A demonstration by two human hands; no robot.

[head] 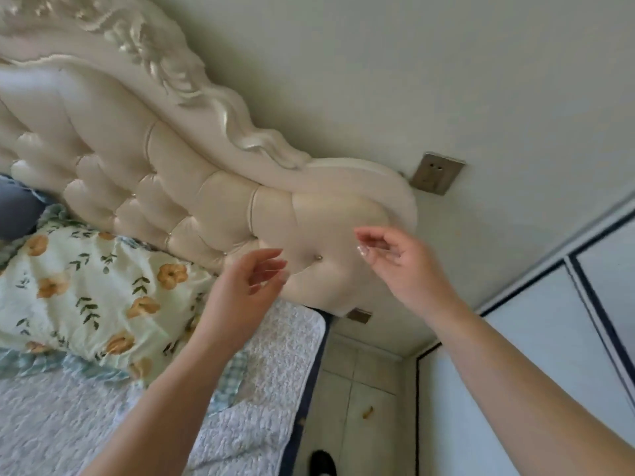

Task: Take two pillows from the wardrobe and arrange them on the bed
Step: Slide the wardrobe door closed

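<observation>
both hands up in front of the headboard (178, 187), holding nothing. left hand (240, 290) fingers loosely apart, right hand (402, 259) fingers curled but apart. floral pillow (86, 290) lies at the head edge of the bed (68, 424), against the headboard.

No readable text, label, brand, number or sign anywhere in view.
</observation>
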